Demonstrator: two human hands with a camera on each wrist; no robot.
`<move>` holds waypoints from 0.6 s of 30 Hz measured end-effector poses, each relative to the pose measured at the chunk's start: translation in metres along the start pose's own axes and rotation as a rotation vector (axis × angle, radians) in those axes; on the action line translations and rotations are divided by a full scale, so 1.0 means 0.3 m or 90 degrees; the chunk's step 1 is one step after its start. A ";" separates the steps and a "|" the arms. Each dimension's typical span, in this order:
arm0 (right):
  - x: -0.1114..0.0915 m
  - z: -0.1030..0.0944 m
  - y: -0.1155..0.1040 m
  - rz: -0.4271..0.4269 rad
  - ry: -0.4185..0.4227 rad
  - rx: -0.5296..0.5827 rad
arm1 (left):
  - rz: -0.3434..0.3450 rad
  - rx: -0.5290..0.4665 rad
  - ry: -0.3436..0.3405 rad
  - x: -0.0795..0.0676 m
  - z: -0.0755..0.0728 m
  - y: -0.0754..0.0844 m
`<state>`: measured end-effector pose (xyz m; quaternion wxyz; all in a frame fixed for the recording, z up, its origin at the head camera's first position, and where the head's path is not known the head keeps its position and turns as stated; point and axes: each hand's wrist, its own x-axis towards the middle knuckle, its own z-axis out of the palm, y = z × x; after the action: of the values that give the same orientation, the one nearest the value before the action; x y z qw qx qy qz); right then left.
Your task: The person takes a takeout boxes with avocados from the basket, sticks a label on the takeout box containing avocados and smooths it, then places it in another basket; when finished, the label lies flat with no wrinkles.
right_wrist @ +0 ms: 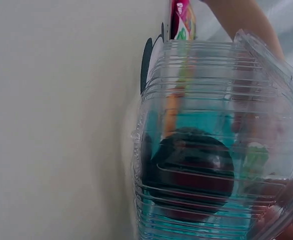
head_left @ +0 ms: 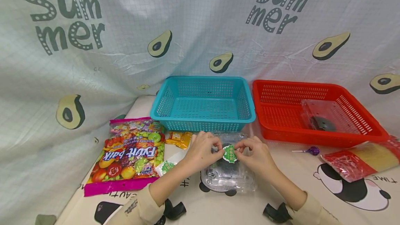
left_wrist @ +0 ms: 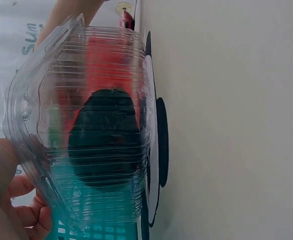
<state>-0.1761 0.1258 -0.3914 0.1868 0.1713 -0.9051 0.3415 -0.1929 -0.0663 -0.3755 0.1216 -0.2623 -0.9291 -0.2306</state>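
Observation:
A clear plastic clamshell box stands closed on the table before me. Through its ribbed wall shows a dark, rounded, avocado-like thing, also seen as a dark shape in the right wrist view. Over the lid is a green and white round sticker. My left hand pinches its left edge between thumb and forefinger. The right hand pinches its opposite edge. Whether the sticker touches the lid I cannot tell.
A teal basket stands behind the box. At its right, a red basket holds another clear box. Left lie a fruit candy bag, an orange packet and more stickers. A lollipop and noodle-like packet lie right.

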 end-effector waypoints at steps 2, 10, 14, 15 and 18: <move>-0.001 0.001 0.002 -0.019 0.007 -0.011 | 0.010 0.013 0.010 -0.004 0.000 0.002; -0.032 -0.014 0.008 -0.197 -0.009 -0.026 | 0.112 0.059 0.010 -0.038 -0.020 -0.001; -0.066 -0.032 0.002 -0.254 -0.070 -0.046 | 0.220 0.076 -0.067 -0.072 -0.034 -0.005; -0.075 -0.036 0.002 -0.257 -0.085 -0.056 | 0.241 0.084 -0.085 -0.081 -0.035 -0.006; -0.097 -0.047 0.005 -0.253 -0.113 -0.082 | 0.272 0.110 -0.109 -0.101 -0.035 -0.005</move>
<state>-0.1484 0.1417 -0.3957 0.1806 0.3632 -0.8864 0.2232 -0.1675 -0.0857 -0.3773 0.1101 -0.4601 -0.8758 -0.0959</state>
